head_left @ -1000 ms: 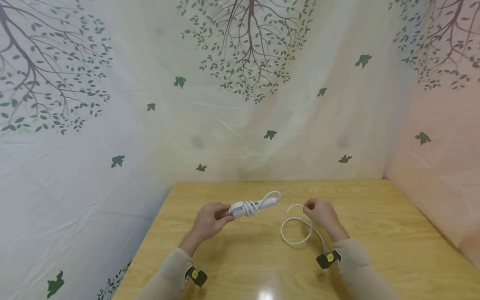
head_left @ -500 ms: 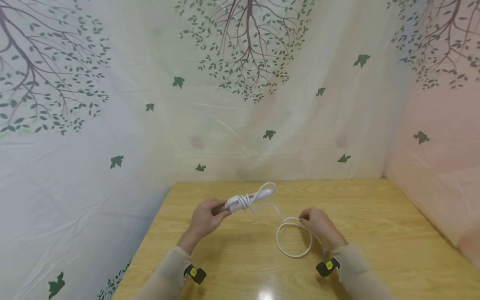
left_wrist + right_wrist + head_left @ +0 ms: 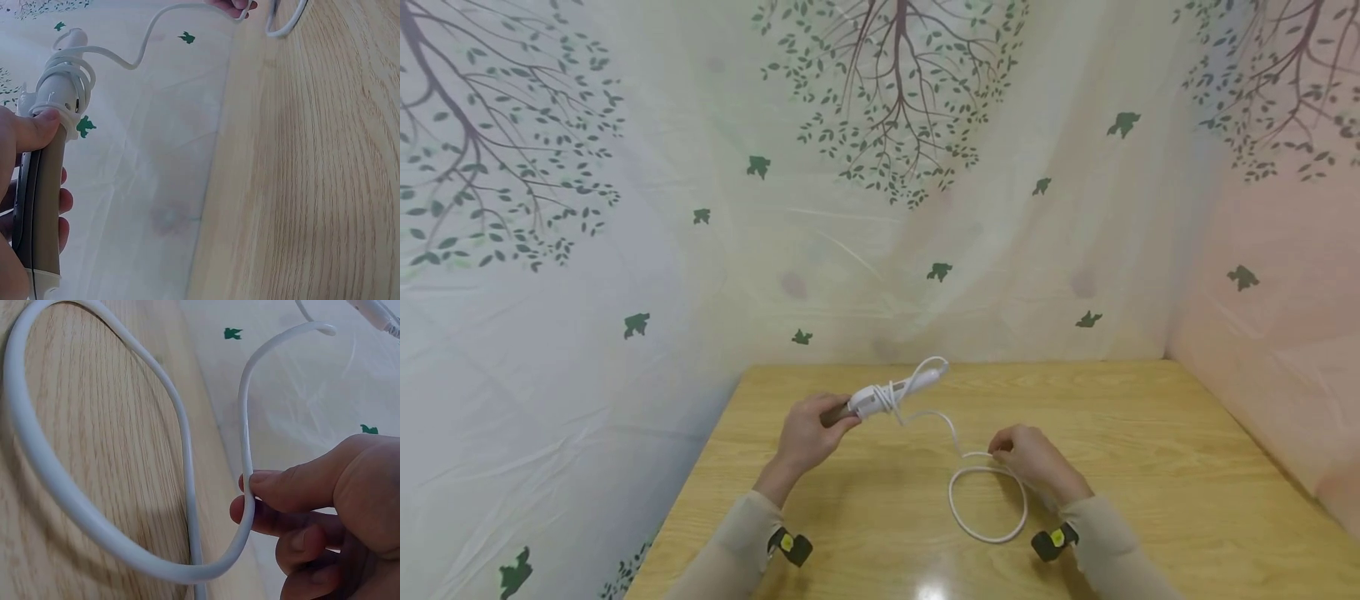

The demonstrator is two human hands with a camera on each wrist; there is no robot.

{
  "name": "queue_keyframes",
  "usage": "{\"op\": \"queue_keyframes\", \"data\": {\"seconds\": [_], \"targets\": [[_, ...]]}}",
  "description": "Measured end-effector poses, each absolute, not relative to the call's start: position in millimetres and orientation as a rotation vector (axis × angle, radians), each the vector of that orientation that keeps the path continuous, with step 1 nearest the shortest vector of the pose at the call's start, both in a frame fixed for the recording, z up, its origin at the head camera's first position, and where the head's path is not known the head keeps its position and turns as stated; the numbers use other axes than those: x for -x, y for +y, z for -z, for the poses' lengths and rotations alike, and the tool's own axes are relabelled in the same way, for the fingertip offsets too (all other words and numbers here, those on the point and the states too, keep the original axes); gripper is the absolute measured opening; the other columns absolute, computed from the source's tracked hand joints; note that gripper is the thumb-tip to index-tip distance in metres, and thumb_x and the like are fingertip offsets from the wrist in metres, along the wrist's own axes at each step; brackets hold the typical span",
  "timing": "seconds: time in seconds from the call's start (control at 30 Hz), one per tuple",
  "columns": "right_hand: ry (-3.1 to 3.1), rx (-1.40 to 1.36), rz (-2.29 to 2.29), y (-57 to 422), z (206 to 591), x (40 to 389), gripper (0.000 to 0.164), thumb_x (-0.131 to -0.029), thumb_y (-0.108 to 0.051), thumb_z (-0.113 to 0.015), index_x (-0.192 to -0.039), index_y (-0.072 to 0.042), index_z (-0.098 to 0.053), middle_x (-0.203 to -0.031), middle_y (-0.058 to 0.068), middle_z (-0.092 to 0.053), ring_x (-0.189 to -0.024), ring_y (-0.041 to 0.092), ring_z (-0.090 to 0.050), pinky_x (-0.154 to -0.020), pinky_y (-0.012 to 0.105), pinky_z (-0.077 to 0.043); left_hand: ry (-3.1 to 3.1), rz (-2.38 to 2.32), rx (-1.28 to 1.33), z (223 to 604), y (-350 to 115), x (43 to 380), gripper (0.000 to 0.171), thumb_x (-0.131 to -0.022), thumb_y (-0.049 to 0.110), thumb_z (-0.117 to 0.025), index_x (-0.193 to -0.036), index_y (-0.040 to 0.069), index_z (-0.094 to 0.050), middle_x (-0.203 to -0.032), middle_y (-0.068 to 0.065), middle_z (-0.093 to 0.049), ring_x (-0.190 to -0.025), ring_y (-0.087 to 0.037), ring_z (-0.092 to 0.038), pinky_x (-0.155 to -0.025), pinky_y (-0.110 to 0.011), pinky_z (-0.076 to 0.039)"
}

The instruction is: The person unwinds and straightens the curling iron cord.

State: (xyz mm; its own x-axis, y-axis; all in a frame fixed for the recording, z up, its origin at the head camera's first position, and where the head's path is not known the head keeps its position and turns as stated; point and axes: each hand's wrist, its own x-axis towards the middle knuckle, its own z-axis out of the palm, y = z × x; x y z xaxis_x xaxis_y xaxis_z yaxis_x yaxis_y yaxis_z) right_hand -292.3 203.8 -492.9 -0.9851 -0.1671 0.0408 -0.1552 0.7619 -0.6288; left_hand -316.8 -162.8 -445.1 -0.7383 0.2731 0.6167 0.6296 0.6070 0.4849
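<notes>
What looks like a curling iron [image 3: 880,400] is held off the table, with a white body and a brown-and-black section. My left hand [image 3: 808,433] grips the brown section, thumb near the white part in the left wrist view. Several turns of white cord [image 3: 65,75] wrap the white body, and more cord loops at its far tip. From there the cord runs loosely across to my right hand [image 3: 1037,462]. Thumb and forefinger of that hand pinch the cord [image 3: 245,450]. Beyond the pinch, a round cord loop [image 3: 951,500] hangs low by the table; the cord's other end is hidden.
The wooden table [image 3: 865,550] stretches under both hands. Behind it hangs a pale fabric backdrop [image 3: 865,250] printed with trees and green birds, which also closes in both sides. A small black camera [image 3: 1054,542] sits on each wrist.
My right hand has moved down and slightly left with the cord, and the loop below sank. Turns round the iron look looser, with more free cord between the hands. The iron's tip rose a little.
</notes>
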Motion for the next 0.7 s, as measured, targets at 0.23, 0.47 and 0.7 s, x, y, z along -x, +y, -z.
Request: {"op": "queue_keyframes", "data": {"seconds": [0.23, 0.47, 0.7], "targets": [[2.935, 0.353, 1.015, 206.4, 492.5, 289.9, 0.008, -0.086, -0.004, -0.067, -0.087, -0.010, -0.072, -0.079, -0.003, -0.066, -0.074, 0.012, -0.057, -0.068, 0.030, -0.047, -2.318, 0.951, 0.696, 443.5, -161.1, 316.2, 0.027, -0.076, 0.019, -0.084, -0.100, 0.010, -0.075, -0.088, -0.002, -0.071, -0.071, -0.010, -0.064, -0.061, -0.023, -0.053], [2.951, 0.418, 1.034, 208.6, 490.0, 289.6, 0.008, -0.089, -0.007, -0.065, -0.091, -0.007, -0.073, -0.084, -0.003, -0.067, -0.082, 0.013, -0.060, -0.074, 0.035, -0.049, -2.338, 0.942, 0.700, 443.3, -158.6, 315.5, 0.026, -0.077, 0.020, -0.084, -0.099, 0.010, -0.075, -0.089, -0.002, -0.071, -0.074, -0.011, -0.066, -0.064, -0.022, -0.053], [2.984, 0.404, 1.169, 206.4, 488.8, 293.1, 0.013, -0.092, -0.017, -0.065, -0.097, -0.007, -0.073, -0.089, -0.003, -0.069, -0.080, 0.011, -0.058, -0.072, 0.032, -0.046, -2.337, 0.938, 0.702, 442.6, -156.6, 315.2, 0.026, -0.077, 0.019, -0.084, -0.099, 0.009, -0.075, -0.089, -0.002, -0.071, -0.073, -0.011, -0.066, -0.063, -0.022, -0.053]]}}
